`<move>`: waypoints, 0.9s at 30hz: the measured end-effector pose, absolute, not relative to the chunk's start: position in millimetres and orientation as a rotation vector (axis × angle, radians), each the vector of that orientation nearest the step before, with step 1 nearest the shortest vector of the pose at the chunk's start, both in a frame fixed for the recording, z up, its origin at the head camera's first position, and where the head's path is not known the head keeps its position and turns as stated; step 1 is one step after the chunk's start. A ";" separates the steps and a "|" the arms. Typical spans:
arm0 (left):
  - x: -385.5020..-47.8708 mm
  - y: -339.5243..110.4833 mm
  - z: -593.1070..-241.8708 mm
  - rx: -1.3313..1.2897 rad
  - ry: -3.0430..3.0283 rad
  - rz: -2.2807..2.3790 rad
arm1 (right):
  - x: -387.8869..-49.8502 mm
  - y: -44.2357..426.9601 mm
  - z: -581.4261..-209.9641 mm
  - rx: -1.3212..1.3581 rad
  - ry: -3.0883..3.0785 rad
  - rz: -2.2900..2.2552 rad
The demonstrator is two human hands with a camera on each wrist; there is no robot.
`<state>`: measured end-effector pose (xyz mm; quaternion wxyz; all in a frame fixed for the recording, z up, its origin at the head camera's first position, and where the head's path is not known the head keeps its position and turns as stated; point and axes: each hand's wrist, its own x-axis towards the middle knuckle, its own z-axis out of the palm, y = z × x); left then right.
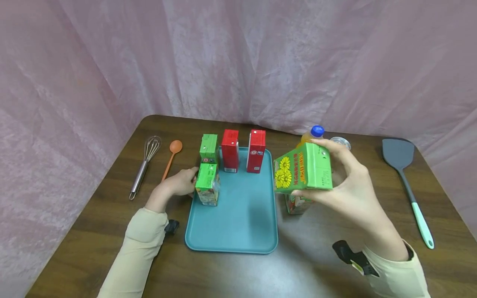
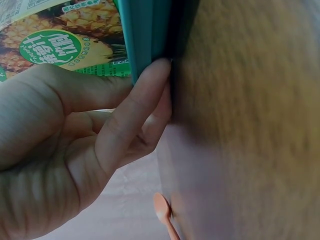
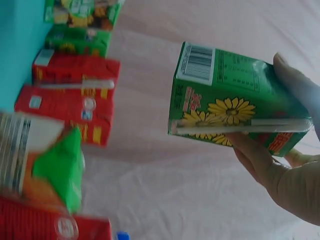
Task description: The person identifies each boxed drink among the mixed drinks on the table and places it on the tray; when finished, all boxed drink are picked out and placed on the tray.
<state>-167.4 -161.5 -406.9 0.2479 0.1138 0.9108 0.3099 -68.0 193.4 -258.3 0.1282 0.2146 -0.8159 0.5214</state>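
Green flower carton [image 1: 303,167] is being held above the table [image 1: 298,273], right of the frame's centre, and the right hand [image 1: 355,190] is grasping it between the thumb and the fingers. Left of the centre, the left hand [image 1: 180,183] is pinching the rim of the blue tray [image 1: 232,227]. On this tray, the pineapple carton [image 1: 207,188] is standing just beside the left hand, and two red cartons [image 1: 230,151] are standing at the upper edge. Behind the held carton, a blue-capped bottle [image 1: 307,137] is showing partly.

Tray [image 1: 238,223] between spoon [image 1: 176,146] and spatula [image 1: 398,153]
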 end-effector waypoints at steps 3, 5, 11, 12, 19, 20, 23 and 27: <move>-167.8 -161.0 -407.0 0.320 2.485 0.843 | -76.9 179.6 -261.8 0.649 -2.341 1.684; -167.8 -160.8 -407.3 0.323 2.484 0.838 | -81.6 170.9 -265.3 0.619 -2.362 1.684; -168.0 -160.0 -406.1 0.327 2.471 0.852 | -95.1 146.5 -281.6 0.598 -2.369 1.753; -168.1 -159.7 -405.6 0.325 2.469 0.856 | -97.7 142.7 -285.0 0.601 -2.375 1.756; -167.2 -157.1 -402.3 0.312 2.447 0.875 | -115.5 116.8 -311.5 0.584 -2.549 1.620; -166.8 -156.6 -402.2 0.311 2.442 0.873 | -117.2 114.0 -314.9 0.571 -2.582 1.600; -166.1 -155.4 -402.0 0.312 2.438 0.862 | -121.4 107.2 -323.7 0.540 -2.670 1.536; -166.9 -154.9 -402.0 0.322 2.451 0.842 | -125.2 101.1 -332.1 0.558 -2.734 1.472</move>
